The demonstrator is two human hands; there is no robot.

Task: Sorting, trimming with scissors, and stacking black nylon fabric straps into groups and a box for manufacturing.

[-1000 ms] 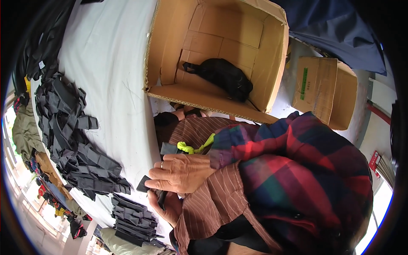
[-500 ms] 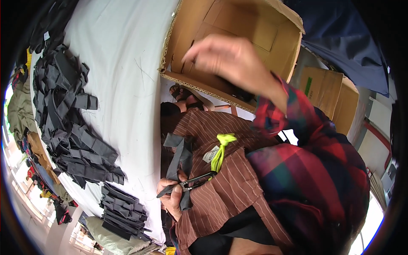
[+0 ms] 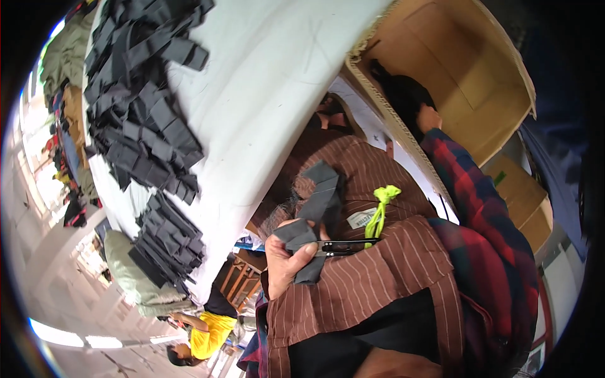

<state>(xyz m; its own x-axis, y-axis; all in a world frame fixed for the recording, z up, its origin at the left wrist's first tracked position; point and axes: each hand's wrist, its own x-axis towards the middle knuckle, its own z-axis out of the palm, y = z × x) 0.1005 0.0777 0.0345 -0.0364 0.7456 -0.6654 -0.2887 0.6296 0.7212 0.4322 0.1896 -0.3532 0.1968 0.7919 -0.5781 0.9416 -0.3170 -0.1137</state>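
My left hand (image 3: 285, 264) is closed in front of the striped apron. A folded dark grey fabric strip (image 3: 322, 186) is pinched in it, with the ends hanging out on both sides. From the same grip extend black thread snips (image 3: 343, 247), tied to a neon-yellow cord (image 3: 376, 220) lying against the apron. My right hand (image 3: 430, 118) reaches down into an open cardboard box (image 3: 454, 50), at a bundle of black cloth (image 3: 406, 94). Its fingers are mostly hidden there, so whether they grip the cloth cannot be told.
A white-covered table (image 3: 265, 82) carries a loose heap of dark grey strips (image 3: 142, 101) and a neater stack (image 3: 170, 236). Beside it sits a pale green sack (image 3: 129, 268). A second carton (image 3: 520, 201) stands behind my right arm. A person in yellow (image 3: 211, 334) is farther off.
My right hand has gone from above the box's near edge down into the box, to the black cloth. My left hand still holds the strip and snips. The view has turned.
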